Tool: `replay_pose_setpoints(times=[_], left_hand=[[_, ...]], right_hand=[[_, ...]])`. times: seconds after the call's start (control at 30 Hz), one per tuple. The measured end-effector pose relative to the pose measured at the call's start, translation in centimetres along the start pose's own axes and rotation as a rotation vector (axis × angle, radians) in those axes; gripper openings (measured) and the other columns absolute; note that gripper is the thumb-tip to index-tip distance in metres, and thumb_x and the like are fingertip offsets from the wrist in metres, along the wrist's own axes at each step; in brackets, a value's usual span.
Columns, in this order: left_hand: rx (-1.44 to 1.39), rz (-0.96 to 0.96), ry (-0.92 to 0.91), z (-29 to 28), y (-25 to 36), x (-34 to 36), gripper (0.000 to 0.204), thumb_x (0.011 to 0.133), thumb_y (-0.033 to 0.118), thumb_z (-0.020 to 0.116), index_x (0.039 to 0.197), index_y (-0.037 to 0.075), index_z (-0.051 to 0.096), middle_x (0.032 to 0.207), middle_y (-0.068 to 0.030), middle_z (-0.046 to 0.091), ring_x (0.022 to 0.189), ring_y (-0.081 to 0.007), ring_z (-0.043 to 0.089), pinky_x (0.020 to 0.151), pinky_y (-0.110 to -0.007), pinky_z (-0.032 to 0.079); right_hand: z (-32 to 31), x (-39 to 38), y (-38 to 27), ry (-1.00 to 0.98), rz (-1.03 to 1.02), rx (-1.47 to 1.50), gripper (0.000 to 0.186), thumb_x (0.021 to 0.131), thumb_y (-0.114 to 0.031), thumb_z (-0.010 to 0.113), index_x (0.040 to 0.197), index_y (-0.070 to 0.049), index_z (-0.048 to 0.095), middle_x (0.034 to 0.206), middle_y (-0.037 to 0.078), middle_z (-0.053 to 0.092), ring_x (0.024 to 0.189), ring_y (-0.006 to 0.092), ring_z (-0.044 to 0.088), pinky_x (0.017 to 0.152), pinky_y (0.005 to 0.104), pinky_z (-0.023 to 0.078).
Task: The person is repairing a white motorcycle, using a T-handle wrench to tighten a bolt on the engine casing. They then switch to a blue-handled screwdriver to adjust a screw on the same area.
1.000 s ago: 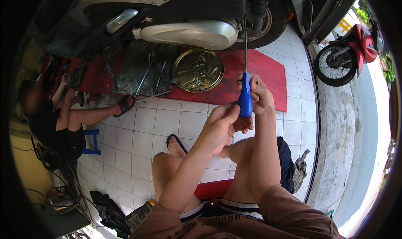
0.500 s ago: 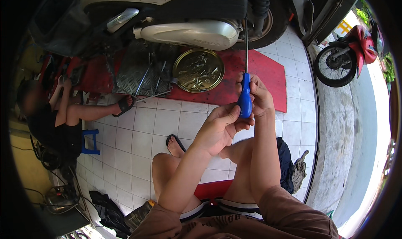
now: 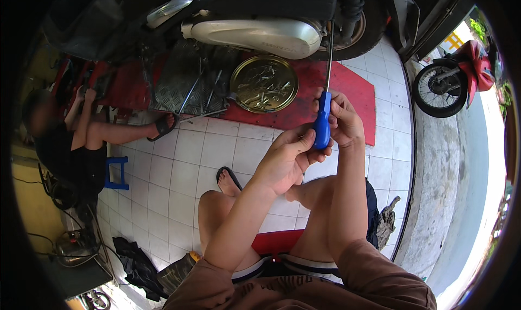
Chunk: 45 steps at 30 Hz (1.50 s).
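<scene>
Both hands are on a blue-handled screwdriver (image 3: 322, 126) with a long steel shaft that points away from me. My left hand (image 3: 288, 158) grips the butt of the handle between thumb and fingers. Higher up, my right hand (image 3: 345, 120) is closed round the handle's neck, near where the shaft begins. The shaft reaches up to the motorbike (image 3: 260, 36), beside its silver engine cover and next to the rear wheel and black shock absorber. Where the tip meets the bike is hidden from sight.
A round gold tray (image 3: 234, 87) of loose small metal parts stands on the red platform (image 3: 355, 101). Long wrenches and a checkered metal plate (image 3: 169, 95) lie left of it. Another person (image 3: 68, 139) sits at the left by a blue stool (image 3: 126, 174). A red motorbike (image 3: 450, 76) is parked at right.
My view has shifted slightly, so the bike and tray sit a little further right and higher. Both hands keep their hold on the screwdriver.
</scene>
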<state>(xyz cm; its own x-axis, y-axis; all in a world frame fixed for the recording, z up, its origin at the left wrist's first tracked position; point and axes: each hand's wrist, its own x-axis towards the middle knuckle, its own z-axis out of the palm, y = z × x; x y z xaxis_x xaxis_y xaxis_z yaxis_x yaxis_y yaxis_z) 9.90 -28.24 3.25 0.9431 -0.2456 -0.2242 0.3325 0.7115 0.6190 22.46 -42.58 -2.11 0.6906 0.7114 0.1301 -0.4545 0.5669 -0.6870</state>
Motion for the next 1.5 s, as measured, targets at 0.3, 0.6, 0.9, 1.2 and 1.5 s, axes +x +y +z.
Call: replay_pose_setpoints(times=[0.3,0.6,0.9,1.2,1.5], left_hand=[[0.615,0.315,0.144,1.1,-0.1,0.0,0.032,0.088,0.015,0.069,0.109,-0.007,0.06,0.087,-0.0062,0.064,0.076,-0.0081,0.058,0.064,-0.022,0.048],[0.019,0.083,0.062,1.0,0.0,-0.4,0.032,0.097,0.024,0.056,0.111,-0.004,0.059,0.094,-0.0082,0.062,0.079,-0.0114,0.056,0.069,-0.023,0.046],[0.26,0.198,0.076,1.0,-0.1,-0.2,0.034,0.095,0.024,0.059,0.114,-0.004,0.057,0.095,-0.0092,0.062,0.077,-0.0108,0.059,0.067,-0.023,0.047],[0.593,0.178,0.06,0.5,0.3,-0.3,0.034,0.096,0.025,0.058,0.114,-0.003,0.056,0.09,-0.0077,0.06,0.076,-0.0118,0.059,0.065,-0.024,0.047],[0.27,0.019,0.067,1.4,1.3,-0.5,0.028,0.092,0.014,0.063,0.113,-0.003,0.057,0.09,-0.0088,0.062,0.073,-0.0112,0.056,0.064,-0.024,0.046]], right_hand=[[-0.2,-0.1,0.1,0.109,0.001,-0.052,0.032,0.085,-0.027,0.071,0.1,-0.002,0.057,0.071,-0.001,0.054,0.051,0.0006,0.043,0.045,0.0142,0.035],[1.1,0.0,0.1,-0.031,-0.026,0.037,0.042,0.082,-0.027,0.075,0.105,0.002,0.055,0.089,0.009,0.059,0.052,0.0003,0.044,0.045,0.012,0.035],[2.2,0.2,-0.1,0.07,-0.024,-0.016,0.052,0.078,-0.036,0.077,0.105,0.002,0.054,0.088,0.008,0.059,0.052,-0.0011,0.044,0.045,0.0111,0.037],[1.2,0.3,0.4,0.144,-0.031,-0.125,0.055,0.075,-0.04,0.079,0.101,0.002,0.056,0.08,0.007,0.059,0.048,-0.0012,0.041,0.042,0.0118,0.032],[-0.1,0.0,0.1,0.076,0.008,-0.109,0.058,0.075,-0.039,0.08,0.106,0.004,0.056,0.083,0.008,0.061,0.049,0.0003,0.044,0.044,0.0125,0.035]])
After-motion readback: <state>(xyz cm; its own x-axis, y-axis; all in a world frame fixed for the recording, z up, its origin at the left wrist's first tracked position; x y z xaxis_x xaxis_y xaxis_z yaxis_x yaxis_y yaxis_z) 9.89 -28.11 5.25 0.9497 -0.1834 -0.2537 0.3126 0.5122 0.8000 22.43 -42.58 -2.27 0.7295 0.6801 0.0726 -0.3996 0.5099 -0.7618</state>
